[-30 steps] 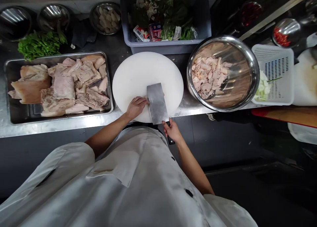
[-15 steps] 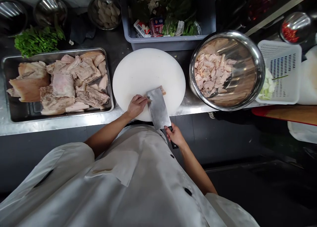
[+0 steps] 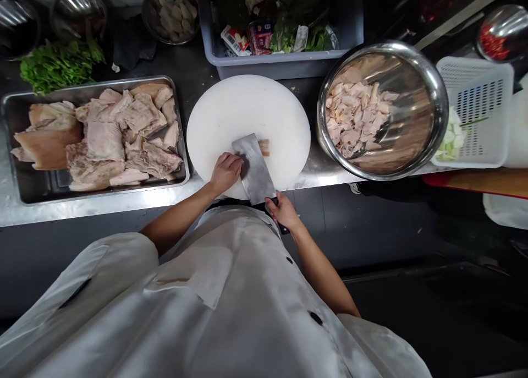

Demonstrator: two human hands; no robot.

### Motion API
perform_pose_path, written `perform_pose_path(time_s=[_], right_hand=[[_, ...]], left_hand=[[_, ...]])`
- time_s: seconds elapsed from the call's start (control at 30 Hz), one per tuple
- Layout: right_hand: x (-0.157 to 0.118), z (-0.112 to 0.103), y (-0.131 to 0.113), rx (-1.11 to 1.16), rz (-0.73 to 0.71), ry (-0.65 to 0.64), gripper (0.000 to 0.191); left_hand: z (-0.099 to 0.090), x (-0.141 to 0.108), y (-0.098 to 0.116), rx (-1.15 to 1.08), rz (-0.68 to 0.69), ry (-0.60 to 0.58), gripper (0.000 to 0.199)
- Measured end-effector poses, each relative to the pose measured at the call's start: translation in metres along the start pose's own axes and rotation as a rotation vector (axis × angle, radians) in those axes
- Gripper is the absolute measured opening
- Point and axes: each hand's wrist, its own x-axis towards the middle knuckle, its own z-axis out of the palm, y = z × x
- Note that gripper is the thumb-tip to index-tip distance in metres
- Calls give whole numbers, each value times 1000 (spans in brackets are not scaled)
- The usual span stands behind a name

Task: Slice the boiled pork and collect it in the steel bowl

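Note:
My right hand (image 3: 284, 211) grips the dark handle of a cleaver (image 3: 254, 169), whose broad blade lies slanted over the round white cutting board (image 3: 223, 105). Against the left side of the blade, my left hand (image 3: 226, 172) presses down with curled fingers. Whatever lies beneath those fingertips is hidden by the hand and the blade. A few cut strips of meat (image 3: 264, 147) show on the board just right of the blade.
Left of the board sits a metal tray (image 3: 181, 171) of large cooked meat pieces. To the right stands a steel bowl (image 3: 440, 100) of sliced meat, beside a white basket (image 3: 497, 114). A grey bin (image 3: 280, 67) with scraps is behind; herbs (image 3: 61, 64) lie far left.
The cleaver and my right hand have shifted up and left, showing more of the cut meat at its right. My left hand has drawn slightly left and up.

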Motion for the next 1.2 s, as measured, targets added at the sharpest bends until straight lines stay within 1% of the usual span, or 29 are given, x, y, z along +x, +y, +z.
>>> perform_pose_path(time_s=[0.13,0.23,0.33,0.4,0.43,0.47,0.53,0.6,0.63,0.67,0.7,0.77,0.83,0.87,0.9,0.97,1.07,1.13,1.2], right_hand=[[0,-2,-17,-284,-58,64,17],[1,-3,-30,-407,-78,83,15],[16,2,-46,-440,-103,151,13],[23,4,-53,-402,-118,183,12],[22,2,-53,-357,-125,174,12],[18,0,-50,-296,-129,151,14],[1,-9,-37,-142,-112,102,21],[-22,-19,-19,7,-58,108,30],[-32,-23,-9,65,-30,133,35],[-41,-27,0,112,-5,163,38],[-48,-30,7,151,17,190,41],[-54,-33,18,219,50,226,45],[-53,-35,22,270,66,224,47],[-51,-34,22,282,61,213,47],[-47,-34,21,284,51,199,46],[-39,-33,17,269,28,162,44],[-27,-30,11,259,7,99,39],[-21,-29,8,241,-2,66,36],[-15,-29,7,190,-1,45,33]], left_hand=[[-8,10,-11,6,-30,28,28],[-10,11,-13,12,-41,52,26],[-5,10,-13,15,-48,71,25],[-2,14,-18,25,-79,96,25],[-1,19,-23,31,-106,119,24],[-2,25,-30,35,-136,148,23],[-8,42,-45,53,-198,204,19],[-19,60,-56,88,-237,234,16],[-24,69,-58,105,-235,223,19],[-28,75,-57,112,-210,188,24],[-30,81,-52,103,-161,126,30],[-30,84,-36,38,-23,-65,39],[-23,78,-16,-38,76,-232,42],[-19,72,-7,-67,93,-273,41],[-15,65,0,-86,90,-278,39],[-9,47,7,-100,59,-203,32],[-5,22,5,-99,65,-62,21],[-4,11,0,-94,94,-26,26],[-2,4,-4,-87,97,-24,30]])
